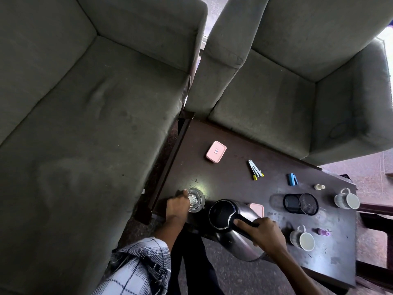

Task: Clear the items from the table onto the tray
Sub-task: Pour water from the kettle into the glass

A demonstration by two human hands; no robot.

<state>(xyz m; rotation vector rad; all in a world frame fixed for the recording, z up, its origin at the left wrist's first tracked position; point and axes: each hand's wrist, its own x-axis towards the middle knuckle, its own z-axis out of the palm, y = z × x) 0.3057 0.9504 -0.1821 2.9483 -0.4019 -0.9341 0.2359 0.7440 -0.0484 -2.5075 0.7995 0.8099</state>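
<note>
My left hand (177,206) wraps around a clear drinking glass (196,200) standing near the table's near-left corner. My right hand (264,233) grips the black handle of a steel kettle (230,222), which is tilted with its open mouth facing the glass. On the dark wooden table (223,175) lie a pink box (216,151), pens (255,170), a blue stapler (292,179), a small bottle (319,186), a black mesh pen holder (301,203) on its side, two mugs (346,199) (302,238) and a purple item (323,232). No tray is in view.
A second pink lid (257,209) pokes out behind the kettle. Grey sofa seats stand to the left (85,103) and beyond the table (276,92). A dark wooden frame (374,211) sits at the table's right end.
</note>
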